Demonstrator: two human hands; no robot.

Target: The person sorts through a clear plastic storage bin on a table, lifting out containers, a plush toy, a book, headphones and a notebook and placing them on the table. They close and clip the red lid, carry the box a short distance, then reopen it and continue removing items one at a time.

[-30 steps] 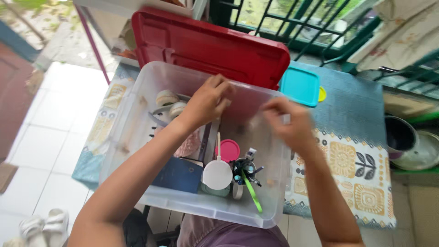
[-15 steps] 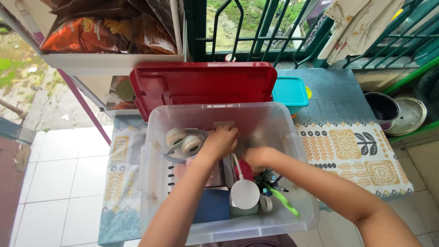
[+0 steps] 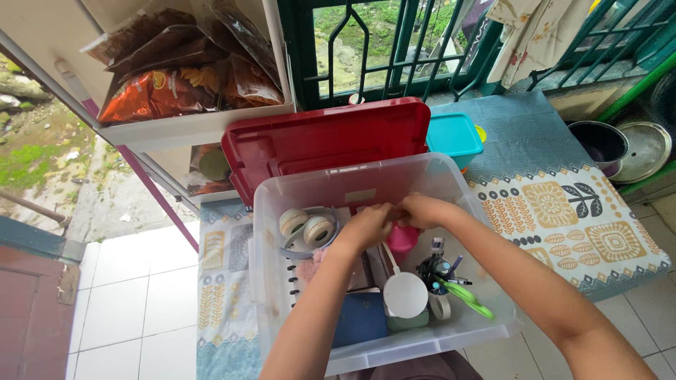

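Head view, read left to right. At 9 o'clock, white floor tiles meet a grey-white shelf unit at 11 o'clock, stacked with orange and brown snack bags. A patterned blue-and-cream cloth covers the table, running from 7 o'clock to 3 o'clock. At centre stands a clear plastic storage bin, its red lid propped behind it at 12 o'clock. Inside the bin, leftmost, lie two tape rolls; below them, a dark blue box. The left hand and right hand meet over the bin's middle, fingertips curled and pressed together, seemingly pinching something small between them; what it is cannot be told. Just below the hands sits a pink cup; at 5 o'clock, a white round lid and green-handled scissors. A teal container stands at 1 o'clock, a green window grille behind it. At 3 o'clock, a metal pot.
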